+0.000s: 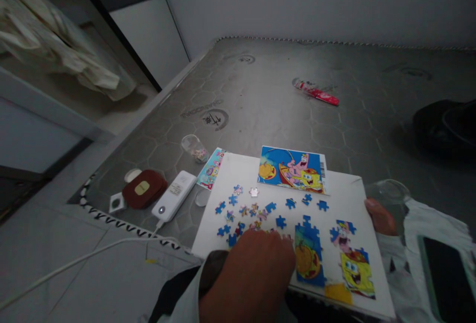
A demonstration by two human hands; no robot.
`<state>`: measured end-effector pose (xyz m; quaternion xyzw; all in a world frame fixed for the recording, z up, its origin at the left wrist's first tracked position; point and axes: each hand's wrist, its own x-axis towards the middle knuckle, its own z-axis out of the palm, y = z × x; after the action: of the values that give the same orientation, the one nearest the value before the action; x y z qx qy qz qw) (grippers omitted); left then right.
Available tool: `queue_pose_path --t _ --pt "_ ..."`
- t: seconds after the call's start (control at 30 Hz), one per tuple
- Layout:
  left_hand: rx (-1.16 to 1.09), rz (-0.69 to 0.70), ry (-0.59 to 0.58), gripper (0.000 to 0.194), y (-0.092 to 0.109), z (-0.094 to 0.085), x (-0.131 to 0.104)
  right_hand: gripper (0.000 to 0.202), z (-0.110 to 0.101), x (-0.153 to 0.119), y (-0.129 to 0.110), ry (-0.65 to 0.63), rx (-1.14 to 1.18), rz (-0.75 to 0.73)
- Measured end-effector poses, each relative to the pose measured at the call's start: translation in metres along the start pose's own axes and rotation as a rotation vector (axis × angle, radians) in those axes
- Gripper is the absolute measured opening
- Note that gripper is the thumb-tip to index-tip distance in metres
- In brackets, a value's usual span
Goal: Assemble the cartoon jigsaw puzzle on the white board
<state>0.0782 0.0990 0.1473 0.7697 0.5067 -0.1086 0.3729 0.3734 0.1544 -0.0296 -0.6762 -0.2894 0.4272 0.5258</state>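
Lying in front of me is a white board [238,169] with jigsaw pieces spread over it. My left hand [256,268] is over the loose pieces, seen from the back with its fingers curled down; the fingertips are hidden. At the right edge, my right hand [380,216] grips the board, with part of the hand out of sight. Joined pieces form a burger section [308,258] right of my left hand and a yellow character section [356,268] further right. Several loose blue pieces [280,222] lie around them. A picture card [292,169] rests at the board's top edge.
Left of the board are a tipped clear cup [195,148] with small pieces, a white power bank [174,195] with a cable, and a brown case [144,189]. A phone [448,278] lies at the right. Further back is a red wrapper [318,92].
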Motion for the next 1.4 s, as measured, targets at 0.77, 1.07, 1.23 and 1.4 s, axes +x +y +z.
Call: queue_pose_path --t 0.77,1.07,1.23,1.4 --pt "0.084 -0.006 -0.024 0.028 -0.003 0.013 0.013 0.043 0.005 -0.001 -0.006 0.011 0.023 -0.022" --pt "0.113 0.036 -0.032 0.03 -0.002 0.024 0.021 0.047 0.006 -0.001 -0.004 -0.007 0.036 -0.04" --pt "0.122 -0.001 -0.03 0.033 -0.003 0.024 0.021 0.044 0.006 -0.001 -0.001 -0.016 0.053 -0.028" --pt "0.11 -0.022 -0.034 0.037 -0.003 0.024 0.02 0.041 0.004 0.001 0.0 -0.015 0.039 -0.021"
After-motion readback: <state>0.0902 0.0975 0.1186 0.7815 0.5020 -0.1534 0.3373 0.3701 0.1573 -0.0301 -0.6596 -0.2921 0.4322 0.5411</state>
